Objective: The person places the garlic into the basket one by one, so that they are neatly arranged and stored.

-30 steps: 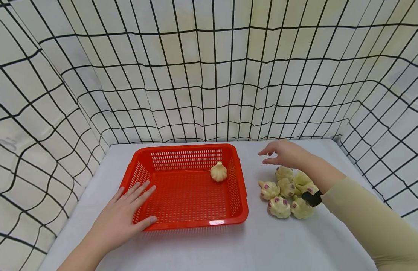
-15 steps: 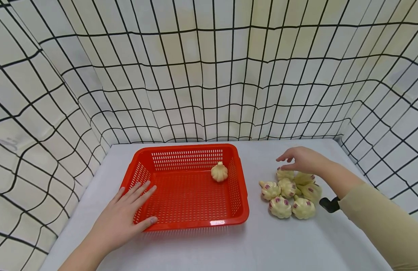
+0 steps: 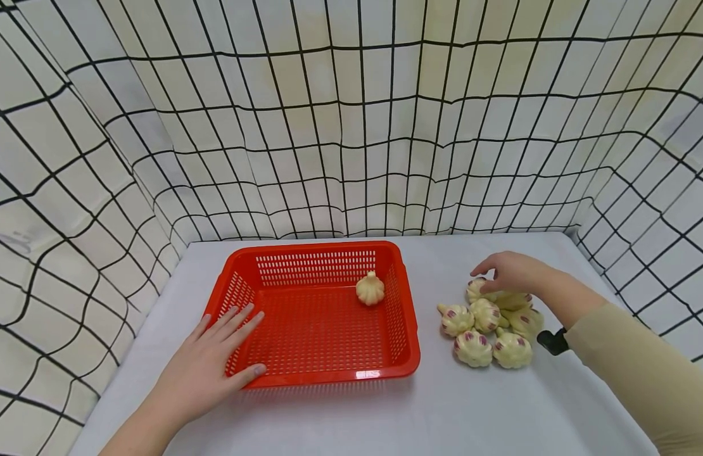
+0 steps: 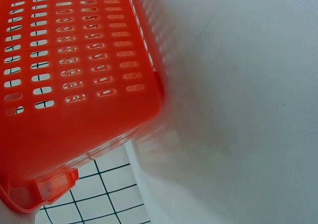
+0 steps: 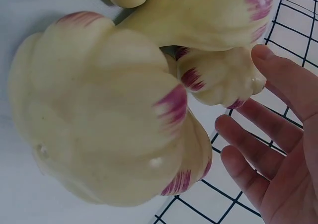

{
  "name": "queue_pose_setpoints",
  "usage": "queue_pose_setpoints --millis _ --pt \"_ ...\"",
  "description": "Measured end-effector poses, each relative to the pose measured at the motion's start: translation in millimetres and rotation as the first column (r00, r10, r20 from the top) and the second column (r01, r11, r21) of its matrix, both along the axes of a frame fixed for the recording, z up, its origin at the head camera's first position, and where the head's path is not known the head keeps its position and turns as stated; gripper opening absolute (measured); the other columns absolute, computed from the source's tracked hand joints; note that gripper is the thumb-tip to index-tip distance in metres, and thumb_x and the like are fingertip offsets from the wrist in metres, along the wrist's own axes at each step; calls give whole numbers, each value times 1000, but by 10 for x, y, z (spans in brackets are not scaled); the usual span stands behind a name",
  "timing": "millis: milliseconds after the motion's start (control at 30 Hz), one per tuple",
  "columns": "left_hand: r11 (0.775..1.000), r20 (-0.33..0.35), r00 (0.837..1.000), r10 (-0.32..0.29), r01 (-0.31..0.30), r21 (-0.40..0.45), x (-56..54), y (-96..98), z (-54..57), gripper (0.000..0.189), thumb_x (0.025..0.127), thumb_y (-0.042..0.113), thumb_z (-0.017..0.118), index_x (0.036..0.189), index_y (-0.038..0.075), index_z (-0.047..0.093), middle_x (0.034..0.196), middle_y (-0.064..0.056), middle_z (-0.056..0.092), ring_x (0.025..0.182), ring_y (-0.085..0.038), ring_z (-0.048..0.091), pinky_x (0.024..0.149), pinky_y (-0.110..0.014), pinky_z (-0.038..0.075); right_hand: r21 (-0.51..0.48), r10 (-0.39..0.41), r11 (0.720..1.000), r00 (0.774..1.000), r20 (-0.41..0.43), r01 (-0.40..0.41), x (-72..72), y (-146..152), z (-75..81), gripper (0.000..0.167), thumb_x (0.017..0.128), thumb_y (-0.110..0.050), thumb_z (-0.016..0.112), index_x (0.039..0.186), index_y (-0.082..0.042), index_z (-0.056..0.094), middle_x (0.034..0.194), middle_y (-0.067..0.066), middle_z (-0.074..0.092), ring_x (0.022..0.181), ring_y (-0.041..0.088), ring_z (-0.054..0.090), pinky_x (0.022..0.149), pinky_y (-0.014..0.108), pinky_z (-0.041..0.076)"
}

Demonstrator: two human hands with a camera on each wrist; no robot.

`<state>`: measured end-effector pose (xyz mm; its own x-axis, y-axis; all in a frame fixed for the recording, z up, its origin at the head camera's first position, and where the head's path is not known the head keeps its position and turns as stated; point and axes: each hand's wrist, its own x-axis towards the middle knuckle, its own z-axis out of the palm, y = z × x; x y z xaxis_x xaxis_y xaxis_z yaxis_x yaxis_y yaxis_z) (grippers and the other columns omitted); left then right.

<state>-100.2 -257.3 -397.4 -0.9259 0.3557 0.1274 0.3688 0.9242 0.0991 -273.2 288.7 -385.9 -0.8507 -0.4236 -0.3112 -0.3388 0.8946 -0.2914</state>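
My left hand [image 3: 211, 358] lies with fingers spread across the left rim of a red plastic basket [image 3: 306, 379]. A garlic bulb [image 3: 370, 290] sits inside near the basket's right wall. My right hand [image 3: 519, 273] is over the back of a cluster of purple-streaked garlic bulbs [image 3: 513, 350] on the table. Its thumb and fingers are apart around the rearmost bulb [image 5: 213, 80], fingertips close to it. In the right wrist view, a large bulb [image 5: 99, 114] fills the foreground and the thumb [image 5: 280, 70] overlaps the edge of the rearmost one.
A white cloth covers the table [image 3: 443, 411]. Black netting [image 3: 363, 139] over white sheeting surrounds the back and sides. A dark band [image 3: 553, 342] shows at the right wrist by the beige sleeve [image 3: 625, 367].
My right hand has moved right from beside the basket and lowered onto the rearmost garlic bulb. The left hand and the bulb in the basket have stayed put.
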Motion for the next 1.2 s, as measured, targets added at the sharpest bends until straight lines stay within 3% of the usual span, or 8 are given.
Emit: queue_pose_setpoints --millis 200,533,767,1200 --pt "1000 -19 1000 -4 4 0 -4 -10 -25 84 86 65 63 154 23 38 159 -7 35 143 -37 33 122 -51 5 19 32 999 999 22 -32 -20 -43 1 37 90 -26 74 124 -13 70 122 11 66 119 38 55 100 60 44" --pt "1000 -35 999 -2 2 -2 -15 -20 -49 85 85 67 63 155 25 37 158 -7 36 143 -37 33 122 -48 2 -4 45 999 998 48 -45 -77 -112 -3 31 92 -15 70 123 -16 72 126 11 64 104 27 61 93 52 50" --pt "1000 -9 1000 6 -6 7 -7 -10 -27 86 85 68 62 155 25 36 159 -6 35 144 -36 32 122 -51 5 -27 86 996 995 47 -85 -106 -149 -19 30 93 -11 68 122 -15 72 125 9 65 113 30 59 98 54 48" --pt "1000 6 1000 12 -12 12 -4 -6 -12 86 85 69 61 154 23 38 159 -6 35 144 -36 31 120 -54 11 -22 64 998 998 8 -63 -104 -138 0 40 90 -31 74 127 -17 68 132 11 60 118 34 57 99 57 46"
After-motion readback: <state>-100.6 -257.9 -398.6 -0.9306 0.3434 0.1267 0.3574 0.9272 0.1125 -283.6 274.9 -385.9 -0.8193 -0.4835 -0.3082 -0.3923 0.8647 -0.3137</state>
